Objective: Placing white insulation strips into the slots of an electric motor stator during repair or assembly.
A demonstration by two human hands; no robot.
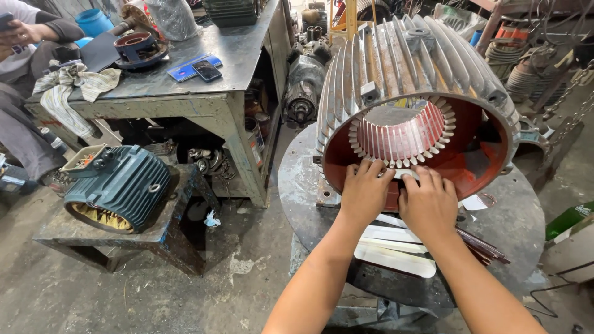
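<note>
A large finned grey motor housing [408, 68] lies on its side on a round metal stand [513, 229], its red-painted open end facing me. Inside sits the slotted stator core [402, 133]. My left hand [365, 192] and my right hand [428, 204] are side by side at the lower rim of the opening, fingertips at the bottom slots, pressing a white paper strip [405, 175] there. Several more white paper strips [396, 247] lie on the stand below my wrists.
A smaller teal motor [117, 185] rests on a low bench at left. Behind it stands a metal workbench [185, 93] with a phone, rags and parts. A seated person [25, 55] is at far left. Chains [575, 105] hang at right.
</note>
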